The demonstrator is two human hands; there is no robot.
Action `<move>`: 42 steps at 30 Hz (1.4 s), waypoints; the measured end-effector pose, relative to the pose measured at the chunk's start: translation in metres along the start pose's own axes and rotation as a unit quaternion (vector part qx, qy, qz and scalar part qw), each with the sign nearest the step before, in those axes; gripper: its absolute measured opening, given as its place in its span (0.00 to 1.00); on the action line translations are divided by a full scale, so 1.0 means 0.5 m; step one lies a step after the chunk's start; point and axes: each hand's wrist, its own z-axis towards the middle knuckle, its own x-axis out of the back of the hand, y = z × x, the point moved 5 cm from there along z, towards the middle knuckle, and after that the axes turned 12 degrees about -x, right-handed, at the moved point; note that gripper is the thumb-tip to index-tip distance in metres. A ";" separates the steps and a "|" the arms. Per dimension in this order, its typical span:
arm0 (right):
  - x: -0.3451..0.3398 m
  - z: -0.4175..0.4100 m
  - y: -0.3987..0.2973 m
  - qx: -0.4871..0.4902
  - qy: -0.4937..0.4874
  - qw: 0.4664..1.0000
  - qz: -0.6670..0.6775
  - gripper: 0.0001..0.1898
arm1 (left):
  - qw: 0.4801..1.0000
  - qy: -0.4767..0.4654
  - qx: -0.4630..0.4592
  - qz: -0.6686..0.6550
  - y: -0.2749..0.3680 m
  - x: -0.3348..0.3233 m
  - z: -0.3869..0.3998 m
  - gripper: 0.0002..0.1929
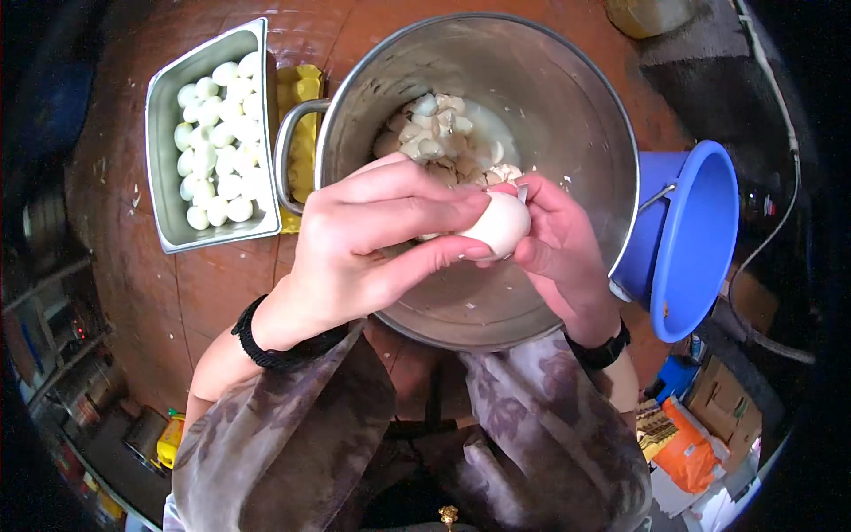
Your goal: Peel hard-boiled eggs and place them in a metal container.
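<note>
A whitish egg point(503, 225) is held between both hands over a large steel pot point(572, 100). My left hand point(392, 229) grips it from the left with thumb and fingertips. On its right side, my right hand point(555, 246) has its fingers and thumb against the egg, with a small shell fragment at the fingertips. Broken eggshells point(432, 133) and some cloudy liquid lie at the bottom of the pot. Left of the pot, a steel pan point(157, 166) holds several peeled white eggs point(223, 136). The underside of the held egg is hidden.
A yellow egg tray point(302, 143) lies between the pan and the pot's handle point(287, 153). A blue plastic bucket point(655, 233) stands against the pot's right side. Shell bits dot the reddish-brown tiled floor point(219, 292). A cable point(788, 133) hangs at the far right, above cardboard and orange packaging point(688, 452).
</note>
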 end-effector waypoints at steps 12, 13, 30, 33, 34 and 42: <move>-0.012 -0.004 0.003 -0.026 0.007 0.998 0.052 0.15 | 0.987 -0.002 -0.103 0.127 0.013 -0.009 -0.014 0.13; -0.010 -0.004 0.005 -0.022 0.004 0.999 0.047 0.16 | 0.988 -0.013 -0.075 0.133 0.016 -0.006 -0.012 0.12; -0.014 -0.004 0.003 0.034 0.036 0.998 -0.025 0.26 | 0.994 0.021 -0.067 0.079 -0.005 0.003 -0.006 0.12; -0.010 -0.002 0.007 0.050 0.045 0.997 0.049 0.22 | 0.992 -0.001 -0.045 0.120 0.001 0.006 -0.005 0.10; -0.011 -0.001 0.008 0.052 0.041 0.996 0.054 0.23 | 0.995 0.034 -0.015 0.094 -0.003 0.007 -0.008 0.09; -0.020 -0.002 0.008 0.031 0.034 0.998 0.038 0.26 | 0.991 0.031 -0.052 0.115 -0.006 0.021 -0.001 0.11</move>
